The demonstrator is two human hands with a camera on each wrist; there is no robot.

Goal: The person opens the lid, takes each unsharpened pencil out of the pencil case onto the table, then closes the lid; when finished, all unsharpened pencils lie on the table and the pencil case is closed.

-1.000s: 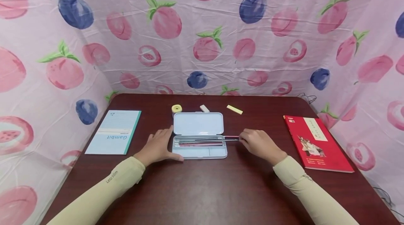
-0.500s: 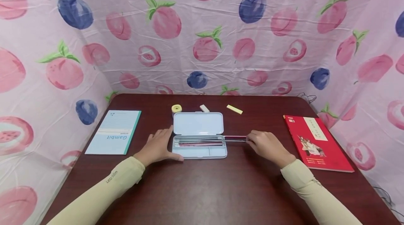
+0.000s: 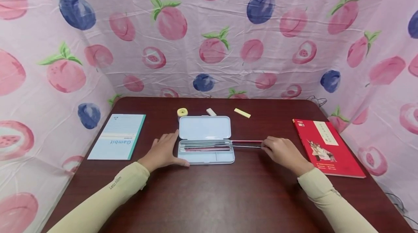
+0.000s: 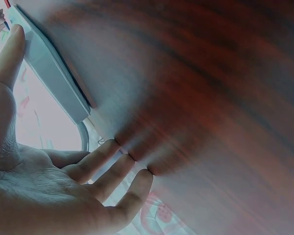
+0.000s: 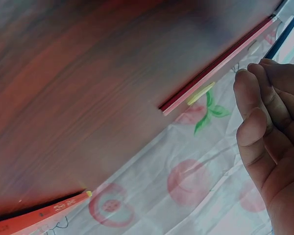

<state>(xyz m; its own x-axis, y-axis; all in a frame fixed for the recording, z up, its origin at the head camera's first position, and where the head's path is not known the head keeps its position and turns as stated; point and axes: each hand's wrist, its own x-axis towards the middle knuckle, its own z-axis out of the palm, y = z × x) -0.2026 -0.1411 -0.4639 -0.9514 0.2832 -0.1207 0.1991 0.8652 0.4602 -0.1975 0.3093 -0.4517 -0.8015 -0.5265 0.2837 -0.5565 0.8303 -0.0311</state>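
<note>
Softly, evenly lit in head view; pale sheen on polished dark red-brown wooden table (image 3: 212,196), faint glare on open pale-blue rectangular plastic pencil-case lid (image 3: 205,127). Stretched toward edges. Dimmer, hazier, cool-tinted in wrist views. Blurred wood grain; soft dark shadows off fingertips of bare left hand (image 4: 44,183), washed-out white beside thumb.

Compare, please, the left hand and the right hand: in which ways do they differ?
The left hand is spread wide, while the right hand is curled and pinches a thin dark stick. The left hand is at the left end of the open pencil case; the right hand is beyond its right end. Both have pale yellow sleeves.
</note>
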